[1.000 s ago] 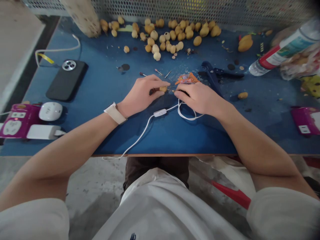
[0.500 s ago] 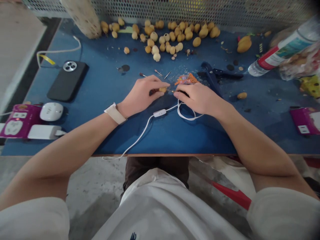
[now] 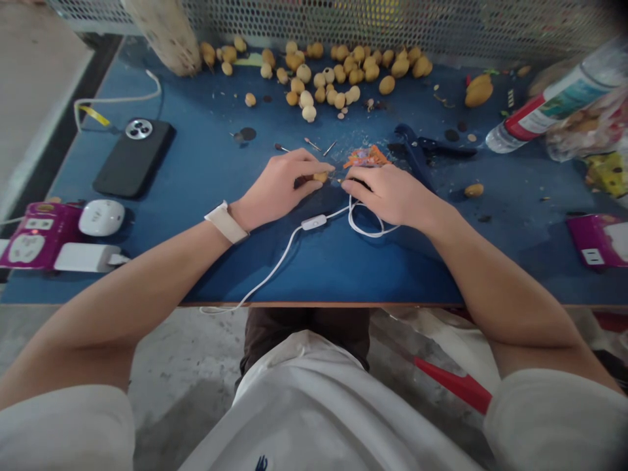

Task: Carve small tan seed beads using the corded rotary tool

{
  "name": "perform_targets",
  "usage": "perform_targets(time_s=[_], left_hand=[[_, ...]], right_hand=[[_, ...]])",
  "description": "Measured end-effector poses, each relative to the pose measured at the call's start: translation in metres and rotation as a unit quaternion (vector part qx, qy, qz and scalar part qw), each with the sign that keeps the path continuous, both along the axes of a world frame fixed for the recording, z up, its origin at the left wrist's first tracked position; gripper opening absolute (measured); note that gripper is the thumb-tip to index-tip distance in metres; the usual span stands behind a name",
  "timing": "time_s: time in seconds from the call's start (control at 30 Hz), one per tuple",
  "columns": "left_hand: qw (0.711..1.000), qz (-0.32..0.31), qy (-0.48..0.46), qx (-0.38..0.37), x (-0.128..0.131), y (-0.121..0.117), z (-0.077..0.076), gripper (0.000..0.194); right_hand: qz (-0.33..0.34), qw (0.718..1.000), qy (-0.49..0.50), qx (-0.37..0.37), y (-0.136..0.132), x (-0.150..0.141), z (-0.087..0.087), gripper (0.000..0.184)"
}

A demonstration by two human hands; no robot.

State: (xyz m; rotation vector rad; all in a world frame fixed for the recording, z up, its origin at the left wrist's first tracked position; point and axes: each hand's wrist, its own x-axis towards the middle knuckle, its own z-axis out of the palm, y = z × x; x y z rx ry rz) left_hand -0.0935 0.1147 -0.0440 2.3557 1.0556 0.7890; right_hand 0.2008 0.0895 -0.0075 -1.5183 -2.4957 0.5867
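My left hand pinches a small yellow-brown gourd between thumb and fingers. Facing it from the right, my right hand is closed around a slim rotary tool; only its tip shows, pointing at the gourd, and the palm hides the body. Whether the tip touches the gourd I cannot tell. A white cord with an inline switch loops out under my right hand. Just beyond the hands lie several thin tool bits, an orange patterned piece and pale dust.
Several small gourds line the back by a perforated metal panel. Blue-handled cutters lie right of centre, near a lone gourd and a tilted bottle. At left are a phone and a purple power strip.
Both hands keep almost the same place, still holding the gourd and the rotary tool. The view has shifted very slightly.
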Motion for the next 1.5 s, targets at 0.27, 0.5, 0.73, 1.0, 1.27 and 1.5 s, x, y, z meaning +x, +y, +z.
perform_targets(time_s=[0.27, 0.5, 0.73, 1.0, 1.27, 1.5], left_hand=[[1.0, -0.002, -0.001, 0.003, -0.0002, 0.0004, -0.0028, 0.036], [1.0, -0.007, 0.012, 0.007, -0.0011, 0.0004, -0.0009, 0.035], [1.0, -0.01, 0.007, 0.018, -0.0018, 0.0009, -0.003, 0.037], [1.0, -0.012, 0.013, 0.022, -0.0018, 0.0012, -0.0028, 0.038], [1.0, -0.013, 0.013, 0.02, -0.0023, 0.0016, -0.0045, 0.038], [1.0, -0.014, 0.011, 0.022, -0.0016, 0.0008, -0.0033, 0.038]], right_hand=[[-0.003, 1.0, -0.006, 0.002, -0.0008, -0.0004, 0.0003, 0.05], [-0.01, 1.0, -0.012, -0.011, -0.0008, -0.0014, 0.0017, 0.049], [-0.005, 1.0, -0.01, -0.021, 0.0003, -0.0002, 0.0029, 0.049], [-0.002, 1.0, -0.004, -0.02, 0.0008, 0.0001, 0.0028, 0.05], [0.0, 1.0, -0.008, -0.021, 0.0004, -0.0005, 0.004, 0.05], [0.002, 1.0, -0.008, -0.018, 0.0004, 0.0004, 0.0032, 0.053]])
